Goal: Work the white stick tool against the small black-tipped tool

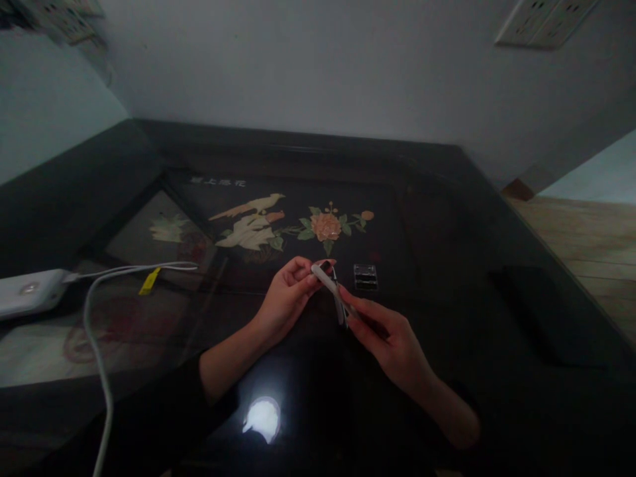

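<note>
Pale slim item (pixel 325 279), type unclear from my feed, held above the middle of the black table (pixel 447 232), on the near side of the flower inlay (pixel 326 226). Left hand (pixel 285 291): fingers pinched closed on its far-left end, next to a dark part. Right hand (pixel 400 341): thumb and fingertips closed on its near-right end. A thin strand curves alongside; can't tell if it's attached.

My guess on handling: light, fairly stiff, smooth enough to slip, dark part and strand maybe delicate. I'd take the pale body by its long sides near the ends, small pinch, no twisting.

Small see-through case (pixel 366 277) with black strips inside lies just right of the hands. White box-shaped device (pixel 30 291) sits by the left edge, white cable (pixel 86 311) plugged in and running to the near edge. Yellow tag (pixel 149 281) by the cable's loop. Dark flat object (pixel 546 311) towards the right edge.

Writing: four Chinese characters (pixel 218 181) near the far-left corner of the inlaid panel; I make out 上 second and 花 last, others unsure. Round mark on the white device: unreadable. Brand: none legible.
</note>
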### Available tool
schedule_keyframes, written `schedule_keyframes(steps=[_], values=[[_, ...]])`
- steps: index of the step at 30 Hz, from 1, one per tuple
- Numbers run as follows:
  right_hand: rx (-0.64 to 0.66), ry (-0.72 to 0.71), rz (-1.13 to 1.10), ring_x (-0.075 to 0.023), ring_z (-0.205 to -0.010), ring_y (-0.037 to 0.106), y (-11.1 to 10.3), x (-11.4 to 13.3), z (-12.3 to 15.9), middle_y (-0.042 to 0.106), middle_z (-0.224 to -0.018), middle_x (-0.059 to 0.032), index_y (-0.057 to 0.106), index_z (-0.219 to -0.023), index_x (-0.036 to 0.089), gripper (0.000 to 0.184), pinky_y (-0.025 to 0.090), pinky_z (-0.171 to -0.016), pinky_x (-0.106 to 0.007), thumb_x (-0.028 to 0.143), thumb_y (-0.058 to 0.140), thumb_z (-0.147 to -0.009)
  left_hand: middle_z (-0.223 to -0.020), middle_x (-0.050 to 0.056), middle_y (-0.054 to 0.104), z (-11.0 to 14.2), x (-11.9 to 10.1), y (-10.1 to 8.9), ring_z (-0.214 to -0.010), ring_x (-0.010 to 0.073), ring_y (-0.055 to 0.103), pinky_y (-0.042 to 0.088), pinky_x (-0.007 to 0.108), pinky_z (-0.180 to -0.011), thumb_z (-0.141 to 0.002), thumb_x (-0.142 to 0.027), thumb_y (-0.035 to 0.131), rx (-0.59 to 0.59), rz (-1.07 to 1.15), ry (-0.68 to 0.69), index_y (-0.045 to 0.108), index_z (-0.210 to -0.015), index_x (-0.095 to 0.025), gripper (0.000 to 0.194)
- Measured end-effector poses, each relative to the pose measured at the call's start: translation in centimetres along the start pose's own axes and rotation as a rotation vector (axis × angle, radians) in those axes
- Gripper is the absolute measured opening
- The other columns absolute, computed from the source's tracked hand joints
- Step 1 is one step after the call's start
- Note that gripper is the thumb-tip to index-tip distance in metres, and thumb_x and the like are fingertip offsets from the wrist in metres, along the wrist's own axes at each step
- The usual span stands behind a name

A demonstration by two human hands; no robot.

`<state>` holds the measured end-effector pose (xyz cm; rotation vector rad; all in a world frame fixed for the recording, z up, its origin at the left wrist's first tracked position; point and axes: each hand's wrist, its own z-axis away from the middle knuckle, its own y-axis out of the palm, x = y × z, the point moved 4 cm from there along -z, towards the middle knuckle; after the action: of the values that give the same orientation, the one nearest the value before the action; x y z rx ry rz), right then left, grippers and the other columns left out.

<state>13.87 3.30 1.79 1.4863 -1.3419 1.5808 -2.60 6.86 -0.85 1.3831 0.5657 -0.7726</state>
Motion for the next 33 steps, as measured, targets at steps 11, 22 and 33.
schedule_keyframes(steps=[11, 22, 33], values=[[-0.091, 0.013, 0.102, -0.0227, -0.114, 0.063, -0.8, -1.2, -0.3, 0.065, -0.129, -0.0042, 0.062, -0.127, 0.028, 0.038, 0.053, -0.095, -0.04, 0.02, 0.055, -0.09, -0.089, 0.003, 0.073, 0.0, 0.0, 0.1, -0.093, 0.0153, 0.067, 0.051, 0.027, -0.09, -0.06, -0.026, 0.087, 0.008, 0.021, -0.012, 0.059, -0.071, -0.016, 0.031], [-0.116, 0.023, 0.078, -0.0206, -0.105, 0.068, -0.8, -1.0, -0.3, 0.067, -0.126, -0.0042, 0.061, -0.127, 0.029, 0.04, 0.055, -0.09, -0.037, 0.019, 0.056, -0.089, -0.086, 0.001, 0.073, 0.0, 0.0, 0.2, -0.088, 0.0134, 0.068, 0.053, 0.025, -0.086, -0.059, -0.026, 0.087, 0.013, 0.032, -0.011, 0.059, -0.071, -0.016, 0.032], [-0.031, -0.021, 0.003, -0.0213, -0.105, 0.068, 0.2, -0.1, 0.3, 0.068, -0.124, -0.0045, 0.064, -0.125, 0.029, 0.039, 0.056, -0.089, -0.037, 0.018, 0.058, -0.088, -0.094, 0.004, 0.076, 0.0, 0.1, -0.1, -0.09, 0.0177, 0.069, 0.05, 0.03, -0.088, -0.061, -0.027, 0.087, 0.01, 0.02, 0.011, 0.058, -0.075, -0.017, 0.033]])
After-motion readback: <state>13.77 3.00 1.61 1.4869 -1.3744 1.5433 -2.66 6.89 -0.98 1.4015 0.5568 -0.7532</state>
